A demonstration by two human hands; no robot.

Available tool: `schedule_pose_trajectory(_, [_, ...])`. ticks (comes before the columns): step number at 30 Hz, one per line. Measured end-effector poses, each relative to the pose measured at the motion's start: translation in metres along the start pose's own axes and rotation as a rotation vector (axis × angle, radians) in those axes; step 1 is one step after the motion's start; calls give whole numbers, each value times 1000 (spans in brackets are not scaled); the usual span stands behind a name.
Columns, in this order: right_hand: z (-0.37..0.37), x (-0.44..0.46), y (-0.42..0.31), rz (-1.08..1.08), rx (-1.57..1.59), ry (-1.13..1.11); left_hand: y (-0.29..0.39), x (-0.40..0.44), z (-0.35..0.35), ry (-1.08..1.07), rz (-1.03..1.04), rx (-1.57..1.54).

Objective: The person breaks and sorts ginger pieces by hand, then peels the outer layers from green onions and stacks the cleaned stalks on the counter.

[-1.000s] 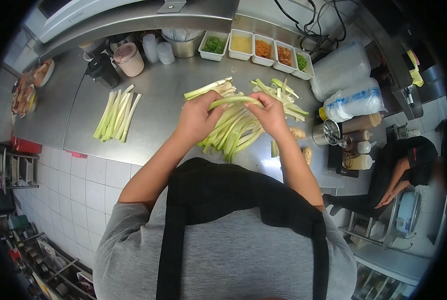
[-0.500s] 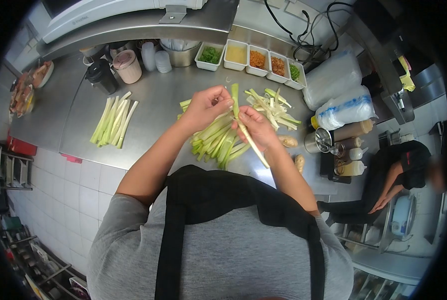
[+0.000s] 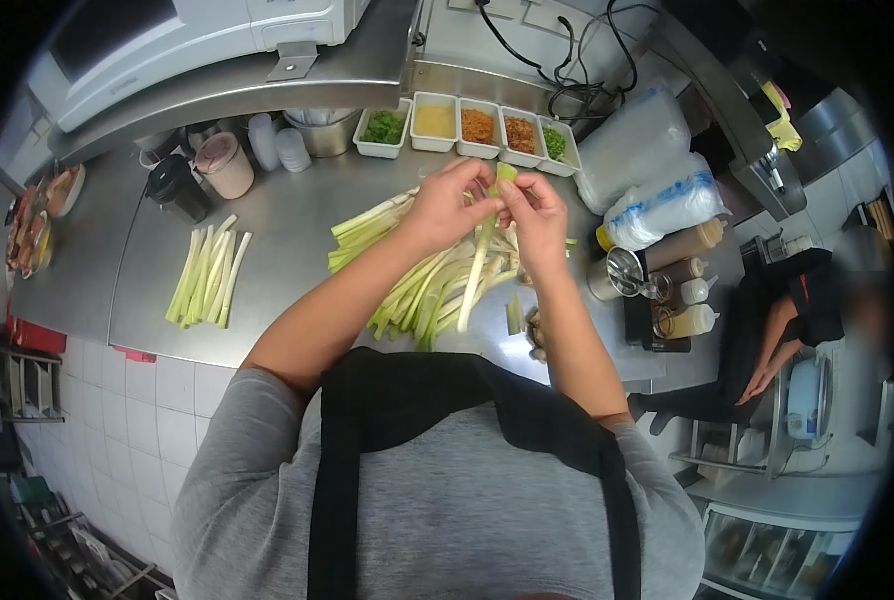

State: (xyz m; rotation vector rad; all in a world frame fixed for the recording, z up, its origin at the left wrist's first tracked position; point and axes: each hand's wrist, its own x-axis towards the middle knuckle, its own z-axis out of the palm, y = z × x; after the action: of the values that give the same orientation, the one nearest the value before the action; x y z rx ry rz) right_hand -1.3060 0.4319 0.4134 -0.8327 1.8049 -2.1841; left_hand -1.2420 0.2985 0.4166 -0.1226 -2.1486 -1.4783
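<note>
Both my hands are closed on the green top of one long scallion (image 3: 478, 270), whose pale end hangs down toward me. My left hand (image 3: 454, 205) pinches it from the left. Close against those fingertips, my right hand (image 3: 537, 218) grips the same end. Beneath my hands lies a loose pile of scallions (image 3: 422, 300) on the steel counter. Farther left rests a smaller bundle of scallions (image 3: 207, 275), laid side by side. A short green scrap (image 3: 515, 315) lies near my right forearm, beside a knobbly brown piece (image 3: 537, 338) partly hidden by that arm.
White tubs (image 3: 434, 122) of chopped ingredients line the back. A metal container (image 3: 615, 275) with utensils and squeeze bottles (image 3: 689, 322) stand right, below plastic bags (image 3: 667, 205). A lidded jar (image 3: 224, 165) and black cup (image 3: 178, 190) stand left. Another person (image 3: 782, 330) is at far right.
My right hand has moved from the middle of the scallion up to its green top, meeting my left. The stalk now slants the other way. The whole view has shifted slightly.
</note>
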Motion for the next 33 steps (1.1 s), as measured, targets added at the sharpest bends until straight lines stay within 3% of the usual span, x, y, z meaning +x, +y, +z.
schedule_pose_trajectory(2, [1, -1, -4, 5, 50, 52, 1, 4, 3, -88, -107, -41])
schedule_pose_trajectory(5, [3, -3, 3, -46, 157, 146, -12, 8, 13, -82, -66, -247])
schedule_pose_trajectory(8, [3, -2, 12, -77, 349, 261, -34, 12, 24, 52, -203, -540])
schedule_pose_trajectory(11, [-2, 2, 8, -111, 377, 301, -48, 8, 25, 79, -266, -601])
schedule_pose_trajectory(14, [-12, 0, -3, -162, 264, 342, -62, 11, 23, 42, -334, -313])
schedule_pose_trajectory(20, [-80, 3, -46, -435, 155, 565, -98, 10, 5, -94, -168, 476])
schedule_pose_trajectory(23, [-96, -1, -61, -519, 139, 590, -115, 11, 15, -279, -17, 661])
schedule_pose_trajectory(26, [-94, -3, -63, -499, 107, 526, -96, 16, 38, -228, 254, 607])
schedule_pose_trajectory(31, [-71, 1, -45, -401, 6, 421, 9, 39, 61, -229, 39, -50])
schedule_pose_trajectory(33, [-68, 4, -37, -419, -30, 360, 11, 40, 62, -222, 87, 60])
